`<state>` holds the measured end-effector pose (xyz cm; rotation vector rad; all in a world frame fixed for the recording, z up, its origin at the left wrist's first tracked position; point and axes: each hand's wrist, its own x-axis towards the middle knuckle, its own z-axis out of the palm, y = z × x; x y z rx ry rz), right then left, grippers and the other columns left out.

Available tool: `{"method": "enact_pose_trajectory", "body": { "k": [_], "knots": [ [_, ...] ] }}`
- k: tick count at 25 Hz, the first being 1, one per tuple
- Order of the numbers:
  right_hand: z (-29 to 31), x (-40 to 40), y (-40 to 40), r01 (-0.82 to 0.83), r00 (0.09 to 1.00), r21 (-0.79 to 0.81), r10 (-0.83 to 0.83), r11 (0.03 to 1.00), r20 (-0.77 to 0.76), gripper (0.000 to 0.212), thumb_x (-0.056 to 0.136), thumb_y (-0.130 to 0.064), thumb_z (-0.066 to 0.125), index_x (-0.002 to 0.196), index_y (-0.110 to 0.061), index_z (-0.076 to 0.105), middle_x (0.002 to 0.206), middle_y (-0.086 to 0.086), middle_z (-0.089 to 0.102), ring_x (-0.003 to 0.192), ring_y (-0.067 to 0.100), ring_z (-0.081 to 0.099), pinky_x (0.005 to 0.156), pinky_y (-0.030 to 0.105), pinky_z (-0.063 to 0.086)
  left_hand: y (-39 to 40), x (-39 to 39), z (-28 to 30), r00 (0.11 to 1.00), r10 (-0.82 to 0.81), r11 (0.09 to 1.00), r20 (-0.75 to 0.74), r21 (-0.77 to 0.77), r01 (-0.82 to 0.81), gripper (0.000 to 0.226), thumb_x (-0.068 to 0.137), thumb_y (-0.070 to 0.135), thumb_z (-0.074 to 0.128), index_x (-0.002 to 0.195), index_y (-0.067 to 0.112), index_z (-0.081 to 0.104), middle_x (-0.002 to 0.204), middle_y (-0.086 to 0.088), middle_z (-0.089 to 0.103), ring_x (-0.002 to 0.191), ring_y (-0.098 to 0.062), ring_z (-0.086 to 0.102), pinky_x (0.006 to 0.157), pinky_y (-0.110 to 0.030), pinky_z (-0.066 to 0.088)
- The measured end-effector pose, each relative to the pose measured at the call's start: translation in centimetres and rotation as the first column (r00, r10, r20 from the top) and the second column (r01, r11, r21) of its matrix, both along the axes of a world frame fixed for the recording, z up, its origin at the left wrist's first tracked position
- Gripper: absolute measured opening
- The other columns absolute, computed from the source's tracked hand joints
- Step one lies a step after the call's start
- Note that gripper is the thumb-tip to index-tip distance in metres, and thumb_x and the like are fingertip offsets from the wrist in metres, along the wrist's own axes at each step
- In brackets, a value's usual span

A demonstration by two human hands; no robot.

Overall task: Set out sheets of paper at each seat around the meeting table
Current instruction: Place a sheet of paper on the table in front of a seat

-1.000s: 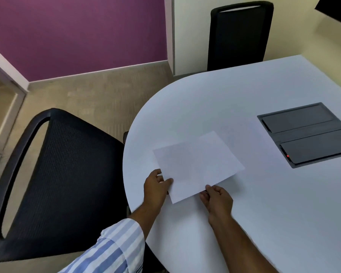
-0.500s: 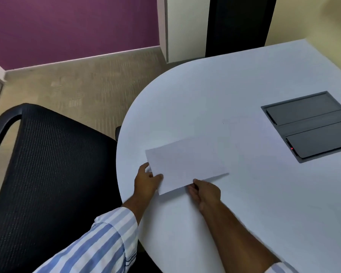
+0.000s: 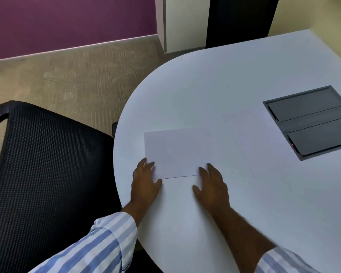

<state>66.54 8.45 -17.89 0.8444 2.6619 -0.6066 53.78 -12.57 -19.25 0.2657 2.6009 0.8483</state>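
A white sheet of paper (image 3: 177,152) lies flat on the round end of the white meeting table (image 3: 205,85), in front of the black mesh chair (image 3: 47,164) on the left. My left hand (image 3: 144,182) rests flat by the sheet's near left corner, fingers spread, fingertips on the paper's edge. At the near right corner my right hand (image 3: 211,184) lies flat the same way. Neither hand grips the sheet. A faint outline of a second sheet (image 3: 244,142) shows on the table to the right.
A dark grey cable panel (image 3: 311,121) is set into the tabletop at the right. A second black chair (image 3: 238,20) stands at the table's far side. Beige carpet and a purple wall lie beyond the left chair.
The sheet was held tilted above the table by its near corners. It now lies flat, and both hands have let go and spread open at its near edge.
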Motion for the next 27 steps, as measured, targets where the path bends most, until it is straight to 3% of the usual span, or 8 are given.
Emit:
{"method": "enact_pose_trajectory", "body": {
  "k": [2, 5, 8, 14, 19, 22, 27],
  "knots": [
    [-0.5, -0.2, 0.7, -0.058, 0.996, 0.005, 0.057, 0.998, 0.068, 0.078, 0.099, -0.054, 0.057, 0.166, -0.027, 0.027, 0.178, 0.004, 0.011, 0.164, 0.026, 0.011, 0.127, 0.043, 0.028, -0.7, 0.9, -0.6, 0.989, -0.145, 0.986, -0.027, -0.092, 0.142, 0.073, 0.091, 0.041, 0.072, 0.156, 0.025, 0.043, 0.172, 0.004, 0.022, 0.158, -0.022, 0.021, 0.124, -0.045, 0.033],
    [-0.9, -0.6, 1.4, -0.084, 0.995, 0.015, 0.083, 0.996, 0.046, 0.077, 0.098, -0.057, 0.057, 0.163, -0.024, 0.031, 0.177, 0.005, 0.013, 0.164, 0.027, 0.011, 0.128, 0.046, 0.026, -1.2, 2.1, -1.4, 0.965, -0.262, 0.946, -0.012, -0.199, 0.255, 0.076, 0.094, 0.052, 0.063, 0.160, 0.026, 0.036, 0.175, 0.002, 0.016, 0.162, -0.022, 0.011, 0.130, -0.048, 0.020],
    [-1.0, -1.3, 2.0, -0.061, 0.998, 0.005, 0.061, 0.998, 0.013, 0.075, 0.097, -0.056, 0.061, 0.159, -0.022, 0.038, 0.176, 0.005, 0.019, 0.164, 0.027, 0.013, 0.126, 0.046, 0.031, -1.6, 3.0, -1.7, 0.964, -0.265, 0.948, -0.020, -0.190, 0.257, 0.074, 0.095, 0.054, 0.059, 0.160, 0.028, 0.035, 0.175, 0.003, 0.016, 0.162, -0.021, 0.011, 0.131, -0.047, 0.015],
    [-1.2, -1.5, 2.2, -0.054, 0.999, -0.022, 0.054, 0.998, 0.004, 0.076, 0.095, -0.051, 0.066, 0.159, -0.019, 0.038, 0.176, 0.006, 0.019, 0.163, 0.026, 0.012, 0.126, 0.048, 0.031, -1.2, 3.1, -1.2, 0.972, -0.234, 0.960, -0.027, -0.166, 0.227, 0.071, 0.094, 0.052, 0.062, 0.156, 0.024, 0.043, 0.172, 0.000, 0.026, 0.159, -0.024, 0.020, 0.129, -0.046, 0.021],
    [-0.1, -0.6, 2.6, 0.016, 0.987, -0.110, -0.033, 0.994, -0.157, 0.073, 0.094, -0.044, 0.072, 0.156, -0.019, 0.044, 0.173, 0.001, 0.027, 0.160, 0.021, 0.024, 0.125, 0.042, 0.035, -0.7, 3.3, -0.2, 0.982, -0.170, 0.983, -0.084, -0.087, 0.162, 0.071, 0.094, 0.046, 0.068, 0.155, 0.020, 0.044, 0.167, -0.001, 0.035, 0.156, -0.024, 0.028, 0.126, -0.045, 0.029],
    [1.5, 1.1, 4.1, 0.053, 0.976, -0.130, -0.078, 0.990, -0.201, 0.065, 0.094, -0.043, 0.073, 0.151, -0.021, 0.050, 0.169, 0.000, 0.035, 0.156, 0.021, 0.032, 0.121, 0.042, 0.040, 1.3, 4.2, 0.9, 0.981, -0.160, 0.985, -0.106, 0.041, 0.165, 0.062, 0.094, 0.039, 0.072, 0.149, 0.019, 0.052, 0.163, 0.000, 0.040, 0.153, -0.025, 0.031, 0.124, -0.047, 0.033],
    [4.3, 5.5, 8.3, 0.148, 0.929, -0.110, -0.176, 0.983, -0.324, 0.040, 0.094, -0.030, 0.075, 0.131, -0.018, 0.066, 0.154, 0.004, 0.052, 0.145, 0.024, 0.047, 0.113, 0.037, 0.045, 6.4, 6.6, 3.0, 0.989, -0.128, 0.959, -0.080, 0.244, 0.144, 0.031, 0.095, 0.030, 0.073, 0.125, 0.024, 0.069, 0.144, 0.007, 0.057, 0.138, -0.018, 0.047, 0.108, -0.030, 0.041]
  ]
}}
